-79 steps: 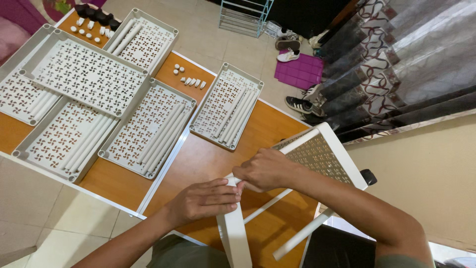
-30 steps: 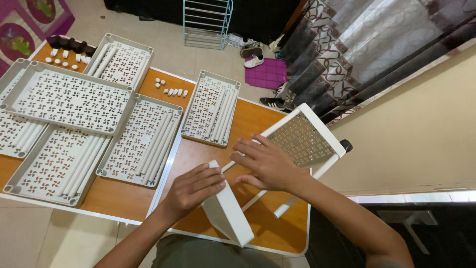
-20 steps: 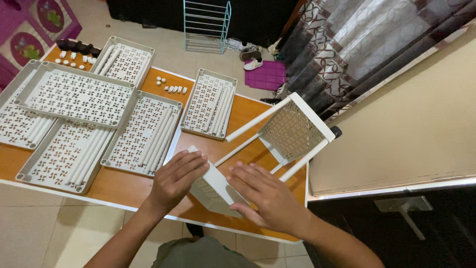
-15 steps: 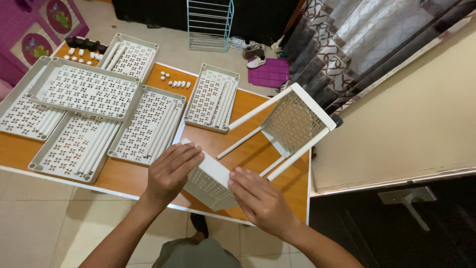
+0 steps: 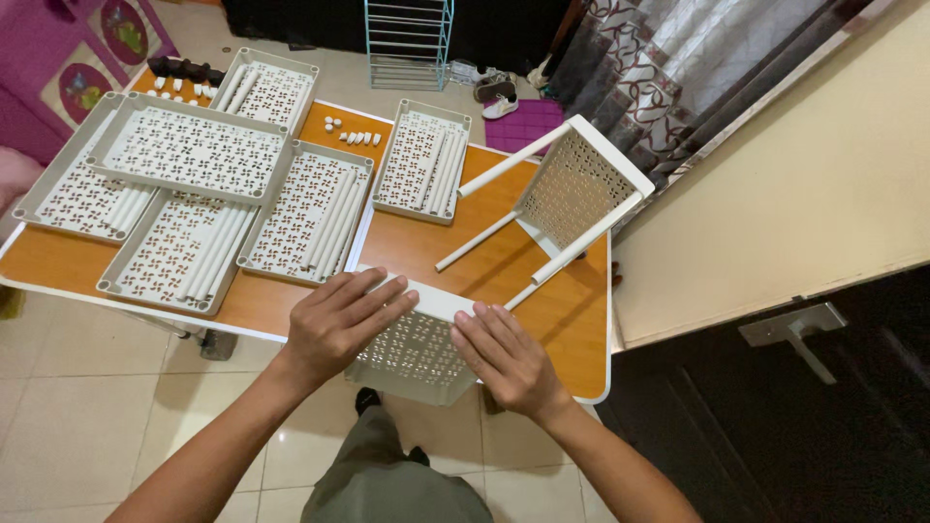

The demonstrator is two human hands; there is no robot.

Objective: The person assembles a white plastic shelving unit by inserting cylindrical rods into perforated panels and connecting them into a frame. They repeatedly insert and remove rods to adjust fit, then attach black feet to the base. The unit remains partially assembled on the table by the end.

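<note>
Both hands lie flat, fingers spread, on a white perforated plastic shelf panel point(image 5: 418, 341) at lower centre of frame, w/ left hand point(image 5: 339, 318) on its left edge and right hand point(image 5: 506, 358) on its right. Panel rests on orange tabletop point(image 5: 581, 320); white tubes point(image 5: 528, 242) link it to another perforated panel point(image 5: 573, 184) upper right.

One cam only, head-worn, looking steeply down from above and just behind the hands; nothing shared w/ another view. Close range: left hand point(image 5: 339, 320) and right hand point(image 5: 504, 358) sit low-centre. Orange counter point(image 5: 484, 252) runs from 9 to 3 o'clock; tiled floor point(image 5: 87, 416) at 7, curtain point(image 5: 697, 58) at 1.
</note>
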